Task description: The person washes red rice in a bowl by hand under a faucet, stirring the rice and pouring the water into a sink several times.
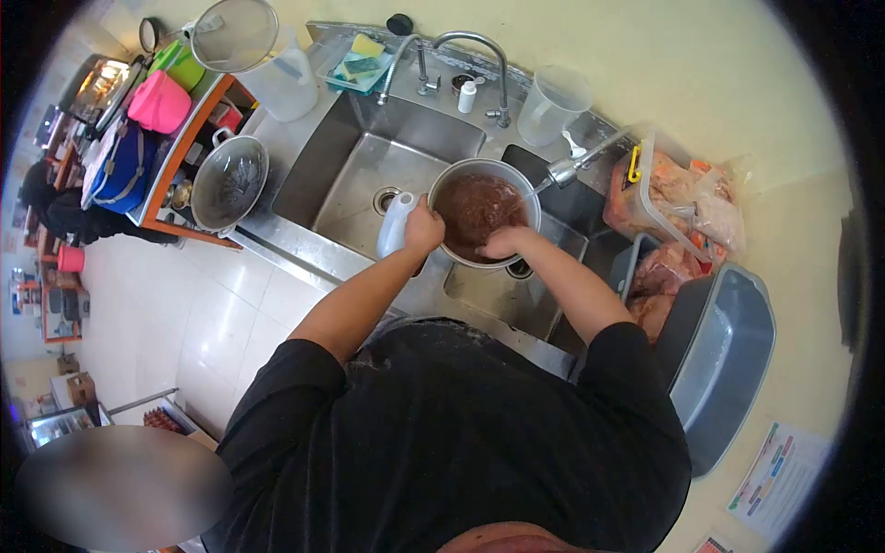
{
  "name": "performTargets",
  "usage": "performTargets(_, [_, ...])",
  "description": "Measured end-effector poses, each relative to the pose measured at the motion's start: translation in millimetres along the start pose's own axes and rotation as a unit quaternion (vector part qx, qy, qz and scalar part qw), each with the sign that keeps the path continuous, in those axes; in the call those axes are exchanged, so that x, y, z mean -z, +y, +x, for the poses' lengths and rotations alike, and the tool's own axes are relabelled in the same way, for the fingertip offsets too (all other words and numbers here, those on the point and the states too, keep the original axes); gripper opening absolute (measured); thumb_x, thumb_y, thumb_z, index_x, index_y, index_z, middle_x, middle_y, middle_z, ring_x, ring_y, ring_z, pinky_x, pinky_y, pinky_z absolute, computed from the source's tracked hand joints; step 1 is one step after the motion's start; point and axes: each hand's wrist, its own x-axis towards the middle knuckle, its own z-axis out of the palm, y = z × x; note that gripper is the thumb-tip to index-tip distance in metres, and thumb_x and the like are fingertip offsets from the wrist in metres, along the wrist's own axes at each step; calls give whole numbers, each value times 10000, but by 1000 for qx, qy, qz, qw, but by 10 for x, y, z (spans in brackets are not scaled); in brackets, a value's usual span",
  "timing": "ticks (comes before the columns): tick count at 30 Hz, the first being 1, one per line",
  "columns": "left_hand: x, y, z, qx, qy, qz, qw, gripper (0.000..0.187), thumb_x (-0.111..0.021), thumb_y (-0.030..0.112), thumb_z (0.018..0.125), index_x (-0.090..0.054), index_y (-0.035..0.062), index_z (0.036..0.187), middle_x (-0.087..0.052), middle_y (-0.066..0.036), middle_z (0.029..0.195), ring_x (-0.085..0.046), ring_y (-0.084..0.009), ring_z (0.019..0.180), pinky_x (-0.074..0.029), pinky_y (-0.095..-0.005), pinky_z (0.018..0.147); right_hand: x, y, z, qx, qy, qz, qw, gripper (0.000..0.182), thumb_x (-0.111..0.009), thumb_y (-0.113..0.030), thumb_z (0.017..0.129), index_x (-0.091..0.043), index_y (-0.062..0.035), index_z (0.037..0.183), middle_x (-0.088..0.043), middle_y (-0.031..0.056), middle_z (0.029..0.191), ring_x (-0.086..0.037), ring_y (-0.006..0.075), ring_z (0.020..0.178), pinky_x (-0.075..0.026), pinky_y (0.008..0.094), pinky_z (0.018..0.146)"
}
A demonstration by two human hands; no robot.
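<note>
1. Landmark: a steel double sink (355,175) set in a counter below a cream wall; all positions below are given relative to it
2. Metal bowl (483,224): round, holding reddish-brown contents in cloudy liquid, sitting over the divider between the sink's two basins, toward its right basin
3. Left hand (423,228): closed over the bowl's left rim, fingers curled around the edge; a white plastic jug (395,224) stands just beside this hand, inside the sink's left basin
4. Right hand (505,242): resting at the bowl's near rim with fingers dipping inside; whether they are spread or curled cannot be told
5. Spray tap (572,166): reaches in from the sink's right side, its head just beside the bowl's right rim, with a thin stream running toward the bowl
6. Curved faucet (470,41): rises from the sink's back ledge; a small white bottle (467,96) stands beside its base
7. Clear measuring jug (551,106): on the ledge behind the sink's right basin
8. Sponge tray (360,66): at the sink's back edge, left of the faucet, holding a yellow sponge
9. Grey tub (728,359): right of the sink, tilted on its side; bags of pale raw meat (687,203) lie behind it
10. Steel pot (229,182): left of the sink, on an orange-edged shelf
</note>
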Motion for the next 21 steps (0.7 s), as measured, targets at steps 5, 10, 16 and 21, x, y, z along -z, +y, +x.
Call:
performTargets(5, [40,9,22,-7,-15,29,999,394,-517,111,827,-511,-8,1202,-626,-309,999,-607,-462,951,-486,-516,848,-40,351,463,-87,177,-19,980,412,-537,-203,796,-618,37,1121,-546,282,1238,-495,383,1202,-351,456,1057])
performTargets(10, [-255,-350,214,2,-66,95,993,458,-534,125,815,-514,-4,1254,-620,-297,1058,-616,-426,984,-497,-494,860,-62,283,1082,-13,315,321,893,568,-514,-178,805,-459,68,1314,-425,291,1377,-408,384,1299,-304,414,1109])
performTargets(16, [-157,-78,2,60,25,1,998,412,-548,88,797,-512,26,1203,-633,-271,1036,-613,-420,996,-496,-495,850,-113,-233,757,39,108,589,800,520,-490,-344,950,-437,-74,1392,-507,93,1354,-447,234,1270,-345,359,1064])
performTargets(21, [-98,-50,-80,57,-9,-9,998,386,-521,65,804,-515,51,1189,-638,-255,1006,-612,-426,961,-483,-505,837,-391,-80,614,57,21,163,985,456,-432,-378,936,-626,-36,1167,-600,150,1243,-564,295,1135,-408,420,995])
